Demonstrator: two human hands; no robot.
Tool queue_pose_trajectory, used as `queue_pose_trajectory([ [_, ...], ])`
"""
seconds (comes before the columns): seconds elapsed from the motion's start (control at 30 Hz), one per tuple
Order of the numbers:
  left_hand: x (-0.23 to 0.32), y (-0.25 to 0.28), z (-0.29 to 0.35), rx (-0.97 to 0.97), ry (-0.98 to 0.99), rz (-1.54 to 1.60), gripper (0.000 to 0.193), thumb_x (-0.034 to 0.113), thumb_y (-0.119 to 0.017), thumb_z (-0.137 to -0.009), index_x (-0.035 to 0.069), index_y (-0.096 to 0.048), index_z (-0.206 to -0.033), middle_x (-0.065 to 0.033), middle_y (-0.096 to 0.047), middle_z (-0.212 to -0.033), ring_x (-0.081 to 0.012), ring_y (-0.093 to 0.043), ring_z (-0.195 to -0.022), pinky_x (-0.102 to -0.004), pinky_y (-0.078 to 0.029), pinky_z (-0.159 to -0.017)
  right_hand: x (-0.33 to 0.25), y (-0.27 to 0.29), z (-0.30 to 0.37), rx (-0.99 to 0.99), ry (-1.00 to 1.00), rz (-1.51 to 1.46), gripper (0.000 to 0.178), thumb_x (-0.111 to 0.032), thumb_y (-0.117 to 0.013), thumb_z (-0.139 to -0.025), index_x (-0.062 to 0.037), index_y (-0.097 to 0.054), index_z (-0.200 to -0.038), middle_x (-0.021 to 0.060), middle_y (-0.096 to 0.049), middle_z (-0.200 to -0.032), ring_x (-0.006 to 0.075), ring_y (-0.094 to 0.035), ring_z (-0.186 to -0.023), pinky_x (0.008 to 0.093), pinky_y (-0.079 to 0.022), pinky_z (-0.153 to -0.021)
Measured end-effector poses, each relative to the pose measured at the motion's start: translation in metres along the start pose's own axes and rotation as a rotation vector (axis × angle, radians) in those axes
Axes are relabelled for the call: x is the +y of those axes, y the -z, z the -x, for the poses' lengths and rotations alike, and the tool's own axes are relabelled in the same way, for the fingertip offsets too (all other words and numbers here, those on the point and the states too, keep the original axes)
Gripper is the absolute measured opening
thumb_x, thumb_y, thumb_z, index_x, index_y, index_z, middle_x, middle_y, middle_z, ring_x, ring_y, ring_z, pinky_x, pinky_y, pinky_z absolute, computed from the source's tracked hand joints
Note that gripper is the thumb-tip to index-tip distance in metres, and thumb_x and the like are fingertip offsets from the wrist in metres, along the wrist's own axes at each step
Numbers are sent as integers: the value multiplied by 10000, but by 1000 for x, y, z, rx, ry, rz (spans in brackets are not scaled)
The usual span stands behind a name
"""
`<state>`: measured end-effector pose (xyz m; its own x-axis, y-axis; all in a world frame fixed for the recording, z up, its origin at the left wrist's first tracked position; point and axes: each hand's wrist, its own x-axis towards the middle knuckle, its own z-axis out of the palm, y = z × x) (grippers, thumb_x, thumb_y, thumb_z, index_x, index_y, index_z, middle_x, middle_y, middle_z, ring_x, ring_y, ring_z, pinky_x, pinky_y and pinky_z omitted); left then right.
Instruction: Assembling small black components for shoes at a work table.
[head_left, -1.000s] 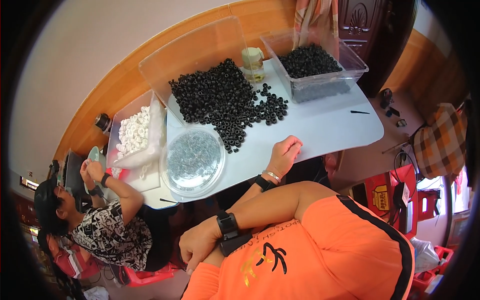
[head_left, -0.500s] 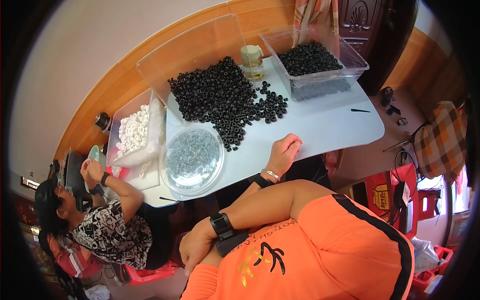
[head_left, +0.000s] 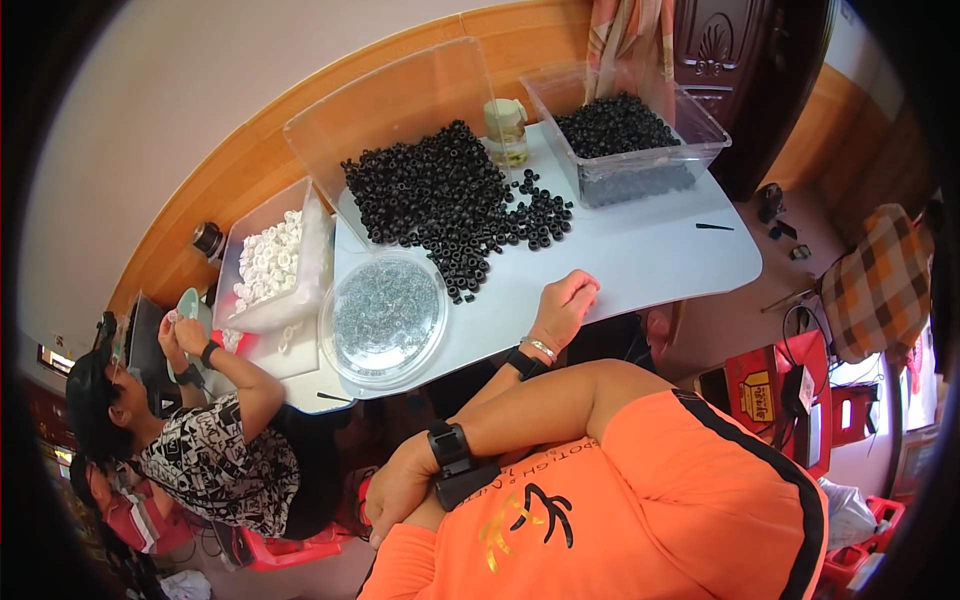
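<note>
My arms are crossed. Reaching out under my right arm, my left hand [head_left: 566, 303] is at the near table edge, fingers curled closed. Whatever it may hold is hidden. A silver bracelet [head_left: 539, 348] circles that wrist. My right hand [head_left: 398, 492] is wrapped over my left arm near the elbow, and some of its fingers are out of sight. Closest to my left hand on the table are loose small black rings [head_left: 540, 220], spilling from a clear bin lying on its side [head_left: 390, 75]. A round clear tub [head_left: 438, 345] contains small transparent pieces.
Another clear bin [head_left: 655, 155] with black rings stands at the back right, and a lidded jar [head_left: 506, 130] between the bins. A bin of white rings [head_left: 305, 300] is at left. There a seated co-worker [head_left: 215, 455] handles a small white piece. A dark slim tool [head_left: 714, 226] lies right.
The view has shifted slightly. My arms keep their crossed pose. The co-worker's hands have moved slightly apart, and a small white piece now shows in them.
</note>
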<state>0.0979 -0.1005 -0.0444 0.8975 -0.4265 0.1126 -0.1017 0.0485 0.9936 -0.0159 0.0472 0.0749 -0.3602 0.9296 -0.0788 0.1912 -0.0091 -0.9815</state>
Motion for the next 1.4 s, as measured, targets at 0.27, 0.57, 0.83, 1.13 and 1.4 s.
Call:
queue_pose_trajectory([
  [0.27, 3, 1, 1, 24, -18, -31, 181, 165, -544, -900, 13, -642, -902, -31, -587, -648, -86, -521, -578, -242, -426, -551, 6, -4, -13, 57, 98, 114, 512, -476, -535, -930, 6, -702, -967, 149, -697, -892, 281, -646, -873, 400, -472, -786],
  [0.57, -2, -2, -4, 3, -33, -78, 176, 160, -548, -890, 12, -643, -898, -59, -601, -650, -107, -546, -592, -254, -437, -573, -1, 5, 6, 169, 109, 159, 457, -467, -601, -882, -24, -706, -924, 139, -691, -832, 265, -653, -830, 388, -481, -726],
  [0.83, -2, -2, -1, 12, -41, -66, 173, 161, -551, -891, 15, -643, -901, -68, -600, -654, -130, -553, -610, -270, -444, -592, 8, 3, -1, -54, -50, -183, 540, -487, -501, -956, 13, -663, -1079, 140, -688, -1031, 237, -631, -975, 370, -464, -841],
  [1.13, 5, -4, -1, 11, -85, -118, 176, 162, -548, -880, 10, -635, -880, -97, -578, -633, -155, -531, -580, -291, -435, -577, 20, 6, -22, 34, 32, -6, 563, -493, -499, -954, 42, -654, -1039, 164, -672, -946, 250, -620, -898, 385, -459, -798],
  [1.4, 2, 1, -1, -16, -151, -144, 168, 163, -548, -882, 15, -626, -874, -147, -612, -687, -262, -593, -621, -340, -462, -602, 18, 25, -26, 322, 16, 95, 483, -455, -603, -890, 19, -662, -822, 135, -652, -724, 232, -607, -694, 386, -463, -629],
])
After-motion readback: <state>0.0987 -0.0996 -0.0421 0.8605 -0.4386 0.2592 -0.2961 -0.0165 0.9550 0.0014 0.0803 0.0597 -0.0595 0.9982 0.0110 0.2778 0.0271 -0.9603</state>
